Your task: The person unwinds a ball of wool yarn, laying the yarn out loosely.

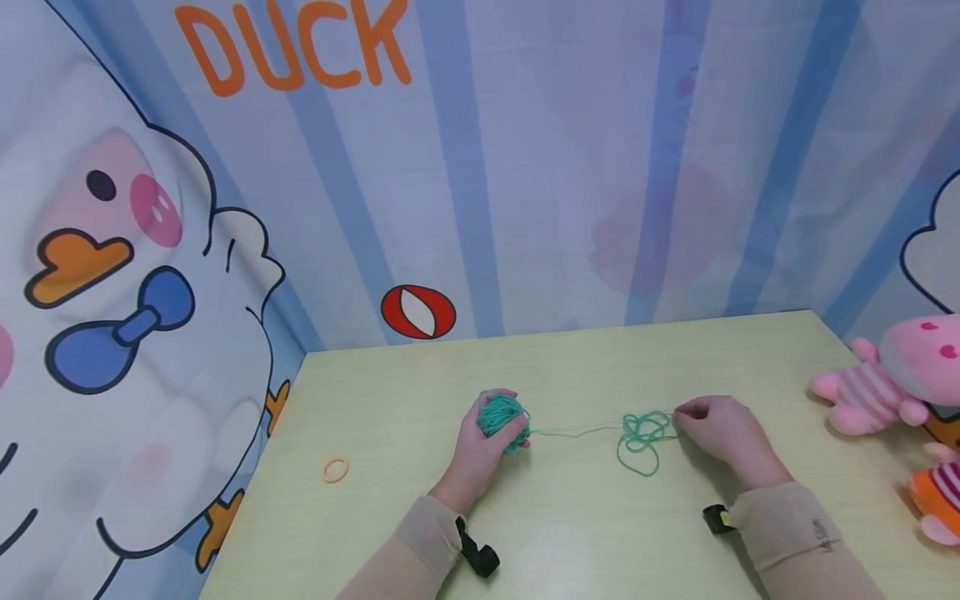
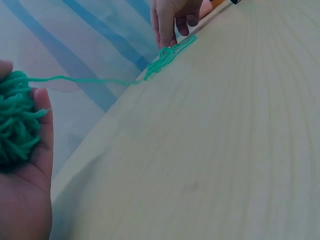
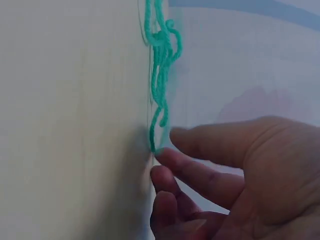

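My left hand curls its fingers and thumb round a ball of green yarn, held above the table. In the left wrist view the ball rests against the palm and fingers. A thin strand runs right from the ball to a loose, looped heap of yarn on the table. My right hand is at the heap's right side. The right wrist view has the index fingertip touching a yarn loop, with the thumb slightly apart from it.
An orange ring lies on the table to the left. A pink striped plush toy and an orange one sit at the right edge. A printed curtain hangs behind the table.
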Demonstrator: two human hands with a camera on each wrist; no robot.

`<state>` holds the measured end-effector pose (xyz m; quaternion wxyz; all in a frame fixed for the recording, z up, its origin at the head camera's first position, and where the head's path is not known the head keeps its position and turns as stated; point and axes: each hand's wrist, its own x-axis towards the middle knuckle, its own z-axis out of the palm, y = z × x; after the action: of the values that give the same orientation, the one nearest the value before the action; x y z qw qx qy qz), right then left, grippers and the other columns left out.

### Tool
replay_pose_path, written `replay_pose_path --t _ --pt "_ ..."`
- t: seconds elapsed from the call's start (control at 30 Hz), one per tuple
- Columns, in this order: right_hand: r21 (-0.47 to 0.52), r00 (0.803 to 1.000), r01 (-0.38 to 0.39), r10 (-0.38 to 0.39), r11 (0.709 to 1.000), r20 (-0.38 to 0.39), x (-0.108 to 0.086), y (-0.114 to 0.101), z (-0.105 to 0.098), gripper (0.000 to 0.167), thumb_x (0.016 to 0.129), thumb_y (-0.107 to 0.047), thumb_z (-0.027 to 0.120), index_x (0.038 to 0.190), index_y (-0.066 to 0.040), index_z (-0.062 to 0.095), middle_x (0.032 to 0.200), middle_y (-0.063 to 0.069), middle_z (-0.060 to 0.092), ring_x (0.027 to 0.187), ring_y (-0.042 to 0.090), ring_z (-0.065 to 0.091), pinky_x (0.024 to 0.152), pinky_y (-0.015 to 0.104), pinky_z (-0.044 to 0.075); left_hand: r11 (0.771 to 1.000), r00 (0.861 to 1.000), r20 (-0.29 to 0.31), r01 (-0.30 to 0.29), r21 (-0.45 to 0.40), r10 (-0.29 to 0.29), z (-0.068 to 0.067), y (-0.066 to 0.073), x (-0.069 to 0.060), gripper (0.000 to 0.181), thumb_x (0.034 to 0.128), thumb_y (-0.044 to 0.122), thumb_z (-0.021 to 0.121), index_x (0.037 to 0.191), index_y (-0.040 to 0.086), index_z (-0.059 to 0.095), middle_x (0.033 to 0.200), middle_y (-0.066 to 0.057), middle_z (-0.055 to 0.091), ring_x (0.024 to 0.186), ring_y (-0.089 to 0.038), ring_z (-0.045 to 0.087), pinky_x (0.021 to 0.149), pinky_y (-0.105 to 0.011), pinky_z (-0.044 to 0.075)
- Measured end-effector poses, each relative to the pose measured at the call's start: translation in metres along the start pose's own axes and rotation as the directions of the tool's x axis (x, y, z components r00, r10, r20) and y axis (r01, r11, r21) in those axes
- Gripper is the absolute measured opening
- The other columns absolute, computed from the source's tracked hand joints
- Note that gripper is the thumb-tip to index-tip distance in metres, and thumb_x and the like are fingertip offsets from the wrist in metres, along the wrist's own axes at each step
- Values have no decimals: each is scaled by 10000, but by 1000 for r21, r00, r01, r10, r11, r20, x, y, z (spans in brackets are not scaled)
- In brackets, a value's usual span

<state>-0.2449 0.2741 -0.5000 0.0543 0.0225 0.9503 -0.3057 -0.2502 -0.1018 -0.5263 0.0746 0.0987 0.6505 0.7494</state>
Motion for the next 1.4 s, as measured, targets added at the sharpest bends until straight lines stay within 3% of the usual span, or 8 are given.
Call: replay_pose_path --t 0.13,0.27,0.4,0.6,0.7,0.87,1.13,1.4 --pt "-10 998 49 -49 999 -40 -7 -23 7 485 1091 -285 623 1436 55 645 1398 353 646 1258 541 636 1033 678 542 999 1000 14 1 34 -1 -1 -2 0 579 1050 223 775 1521 34 497 1120 -26 686 878 -164 744 837 -299 678" --pt "72 980 180 -173 981 -98 -17 -57 23 423 1093 -263 656 1433 -13 678 1374 259 684 1011 390 689 843 499 605 998 999 42 0 55 -3 -2 -4 0 607 1045 248 784 1528 32 488 1144 -35 691 879 -166 766 858 -302 682" --pt "199 957 288 -291 937 -16 -26 -90 47 419 1087 -290 703 1443 -70 697 1265 119 764 833 159 634 632 285 521 998 997 80 -3 55 -2 -1 -4 0 614 1048 234 780 1537 22 477 1185 -41 702 895 -173 783 887 -317 683" --pt "264 918 356 -389 896 82 -35 -118 75 410 1088 -315 704 1413 -66 724 1319 102 792 835 67 667 632 242 545 999 993 121 -19 47 13 0 -2 -1 597 1061 208 760 1539 12 462 1321 -91 713 1036 -210 774 930 -339 683" --pt "248 920 357 -385 901 74 -35 -121 82 314 1086 -281 709 1327 -93 777 1219 81 816 780 58 650 626 236 535 999 990 137 -30 40 25 1 -1 -2 594 1070 200 746 1537 -6 443 1401 -142 712 1173 -318 754 942 -341 680" --pt "238 943 303 -327 923 67 -33 -119 82 184 1081 -249 718 1193 -163 837 1043 -28 823 784 84 624 632 239 516 998 989 145 -37 49 30 1 -2 -3 606 1067 226 752 1529 -8 436 1422 -145 738 1271 -438 711 938 -302 673" --pt "236 960 266 -280 934 23 -31 -112 64 158 1099 -226 691 1152 -132 806 1015 19 793 848 140 625 662 254 517 993 994 100 -42 114 30 0 -2 -1 512 1065 165 748 1512 85 511 1051 -7 730 862 -157 728 860 -238 633" --pt "223 957 289 -277 931 -87 -28 -96 35 189 1102 -205 675 1196 -78 779 1032 89 791 851 150 648 683 267 525 998 990 133 -46 34 41 -1 0 -4 411 1076 144 724 1406 -2 527 1007 -12 744 936 -166 756 897 -305 675"
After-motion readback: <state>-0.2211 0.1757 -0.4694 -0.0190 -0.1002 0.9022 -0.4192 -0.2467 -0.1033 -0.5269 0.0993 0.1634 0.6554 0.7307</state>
